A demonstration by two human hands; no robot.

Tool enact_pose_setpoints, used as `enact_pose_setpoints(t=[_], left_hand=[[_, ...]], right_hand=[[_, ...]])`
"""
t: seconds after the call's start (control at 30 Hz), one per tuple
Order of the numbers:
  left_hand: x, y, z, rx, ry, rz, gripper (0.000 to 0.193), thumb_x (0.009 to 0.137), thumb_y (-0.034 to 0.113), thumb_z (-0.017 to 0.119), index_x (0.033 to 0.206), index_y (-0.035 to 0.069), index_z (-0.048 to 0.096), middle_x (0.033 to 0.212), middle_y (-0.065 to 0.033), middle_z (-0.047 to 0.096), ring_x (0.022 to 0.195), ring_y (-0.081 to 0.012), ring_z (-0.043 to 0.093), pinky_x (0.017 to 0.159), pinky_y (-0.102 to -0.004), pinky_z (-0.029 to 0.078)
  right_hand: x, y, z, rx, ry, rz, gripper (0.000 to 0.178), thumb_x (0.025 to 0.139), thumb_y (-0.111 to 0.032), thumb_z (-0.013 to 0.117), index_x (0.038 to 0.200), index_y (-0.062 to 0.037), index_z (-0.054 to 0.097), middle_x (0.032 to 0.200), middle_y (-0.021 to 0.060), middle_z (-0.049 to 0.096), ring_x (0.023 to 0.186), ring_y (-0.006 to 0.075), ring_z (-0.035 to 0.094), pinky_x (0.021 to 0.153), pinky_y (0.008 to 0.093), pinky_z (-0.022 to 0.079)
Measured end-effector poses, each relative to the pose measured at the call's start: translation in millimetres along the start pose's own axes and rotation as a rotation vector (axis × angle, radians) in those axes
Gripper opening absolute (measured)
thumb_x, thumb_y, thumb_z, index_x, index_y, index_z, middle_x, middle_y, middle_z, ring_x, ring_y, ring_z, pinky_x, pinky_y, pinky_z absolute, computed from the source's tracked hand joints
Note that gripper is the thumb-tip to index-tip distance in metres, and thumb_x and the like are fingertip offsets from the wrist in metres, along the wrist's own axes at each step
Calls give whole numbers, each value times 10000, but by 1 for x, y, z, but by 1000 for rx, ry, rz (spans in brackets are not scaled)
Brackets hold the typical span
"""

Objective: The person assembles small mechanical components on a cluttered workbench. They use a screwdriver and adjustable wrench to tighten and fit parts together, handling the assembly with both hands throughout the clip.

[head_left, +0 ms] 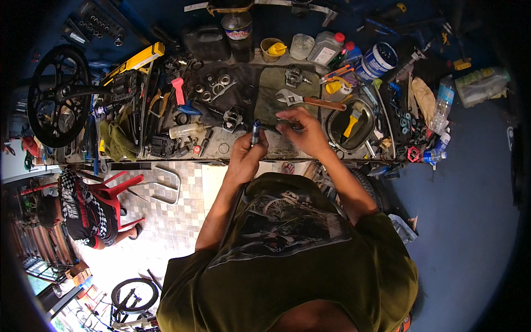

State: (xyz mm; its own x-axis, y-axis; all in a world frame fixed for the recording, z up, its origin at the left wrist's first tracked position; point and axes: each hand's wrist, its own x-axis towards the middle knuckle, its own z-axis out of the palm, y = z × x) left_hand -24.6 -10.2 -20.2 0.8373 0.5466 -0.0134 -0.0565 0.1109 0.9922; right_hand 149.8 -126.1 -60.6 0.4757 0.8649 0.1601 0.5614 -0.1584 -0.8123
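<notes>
My left hand (249, 157) is closed around a slim cylindrical part (256, 133), dark with a bluish shine, which points up from the fist at the bench's near edge. Just right of it, my right hand (307, 131) has its fingers curled in a pinch; a small dark piece seems to sit between them, too shadowed to name. A bicycle pedal (233, 118) lies left of the hands, and another pedal (295, 76) lies farther back. Beyond my right hand rests an adjustable wrench (315, 102) with a brown handle.
A black oval tray (333, 139) holding a yellow brush (350, 125) stands at the right. Rings and bearing parts (218, 87) lie on a dark mat. A chainring with crank (58, 97) is far left. Another person (83, 210) sits on a red chair behind, left.
</notes>
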Motion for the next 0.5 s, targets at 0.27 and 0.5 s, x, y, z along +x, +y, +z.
enact_pose_setpoints(t=[0.27, 0.5], left_hand=[[-4, 10, 9, -84, -78, -73, 152, 898, 74, 496, 757, 21, 517, 657, 64, 449, 624, -35, 373, 540, -232, 308], [-3, 15, 10, -84, -126, -46, 143, 913, 69, 489, 833, -11, 577, 686, 58, 499, 662, -34, 415, 562, -229, 348]], right_hand=[[17, -88, -28, 551, -212, -147, 330, 872, -138, 679, 1186, -38, 651, 1095, 68, 536, 1013, 158, 511, 858, 290, 407], [16, -94, -23, 680, -158, -93, 247, 816, -65, 730, 1056, -35, 678, 1043, 60, 527, 990, 148, 504, 846, 286, 398]])
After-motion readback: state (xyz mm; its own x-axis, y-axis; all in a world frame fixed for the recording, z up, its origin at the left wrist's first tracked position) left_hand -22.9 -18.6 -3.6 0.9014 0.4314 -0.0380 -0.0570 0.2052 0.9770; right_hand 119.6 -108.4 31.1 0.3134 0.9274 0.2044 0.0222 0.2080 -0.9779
